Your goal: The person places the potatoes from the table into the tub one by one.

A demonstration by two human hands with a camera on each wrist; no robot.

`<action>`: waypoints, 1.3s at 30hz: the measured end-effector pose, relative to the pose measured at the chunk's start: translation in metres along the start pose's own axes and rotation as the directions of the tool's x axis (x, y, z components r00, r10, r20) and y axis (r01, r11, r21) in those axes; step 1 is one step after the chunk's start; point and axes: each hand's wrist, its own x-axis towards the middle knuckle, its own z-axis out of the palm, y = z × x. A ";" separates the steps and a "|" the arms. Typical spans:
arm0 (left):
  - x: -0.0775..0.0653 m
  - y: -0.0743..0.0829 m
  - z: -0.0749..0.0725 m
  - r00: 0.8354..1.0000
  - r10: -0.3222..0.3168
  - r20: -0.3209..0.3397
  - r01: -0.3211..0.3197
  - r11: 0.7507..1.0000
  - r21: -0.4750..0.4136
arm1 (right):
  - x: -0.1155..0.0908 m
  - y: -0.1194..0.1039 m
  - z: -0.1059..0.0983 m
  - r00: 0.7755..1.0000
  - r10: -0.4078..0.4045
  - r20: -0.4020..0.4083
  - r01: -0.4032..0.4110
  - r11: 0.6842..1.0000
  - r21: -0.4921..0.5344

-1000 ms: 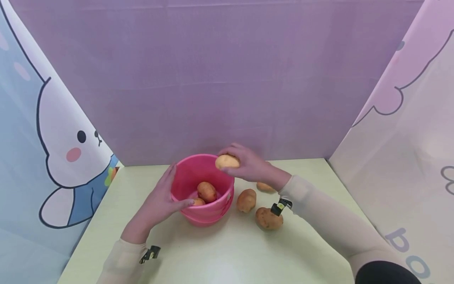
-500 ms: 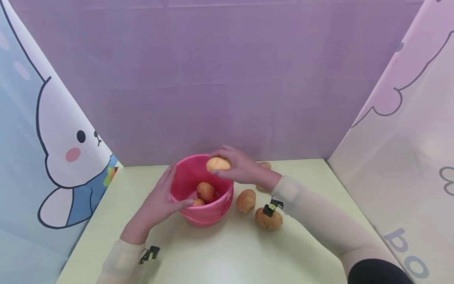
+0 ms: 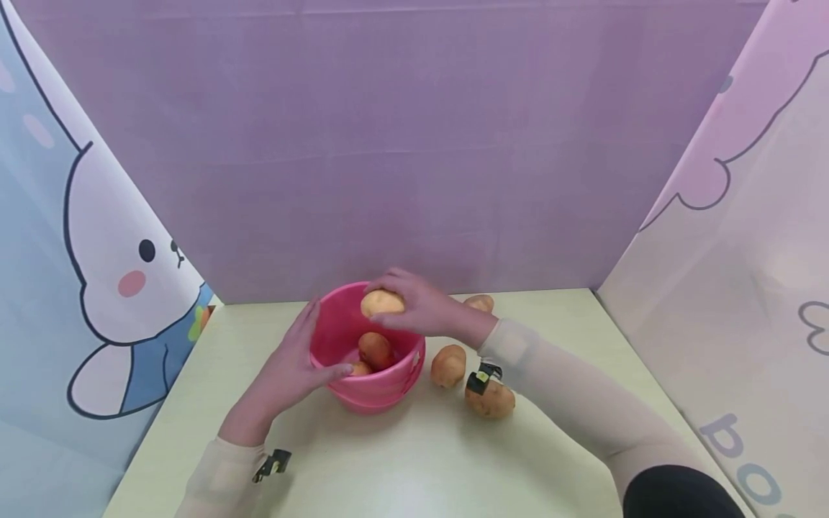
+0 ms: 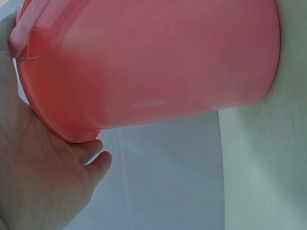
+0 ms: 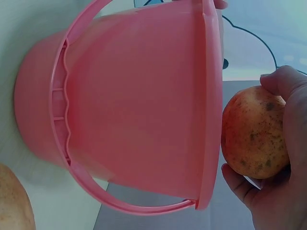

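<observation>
The bucket [image 5: 139, 96] looks like plastic, smooth and somewhat glossy, and its handle [image 5: 56, 110] seems to be of the same plastic, also smooth. The potato beside the bucket's rim has a matt skin with dark, rough-looking specks [image 5: 254, 132]. The potatoes [image 3: 448, 365] on the bench have matt, slightly uneven skin. The bench [image 3: 388, 467] shows a fine, wood-like grain and a soft shine toward its near edge. Behind its far edge, the purple sheet [image 3: 414, 144] looks like matt cloth with light creases. Along the left edge, the printed sheet [image 3: 32, 288] looks smooth.
</observation>
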 end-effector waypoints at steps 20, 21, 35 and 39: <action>0.000 -0.007 0.001 1.000 0.005 0.003 -0.005 1.000 0.013 | 0.012 -0.008 0.018 0.999 -0.002 0.044 0.002 1.000 0.010; 0.000 -0.007 0.001 1.000 0.007 0.002 -0.007 1.000 0.013 | 0.013 -0.008 0.019 0.999 -0.003 0.046 0.003 1.000 0.007; 0.000 -0.007 0.000 0.999 0.032 0.001 -0.032 0.999 0.012 | 0.018 -0.009 0.027 0.997 0.017 0.069 -0.018 1.000 0.008; 0.000 -0.009 0.000 0.999 0.042 -0.002 -0.042 0.999 0.032 | 0.018 -0.011 0.027 0.998 0.011 0.060 -0.012 0.999 0.030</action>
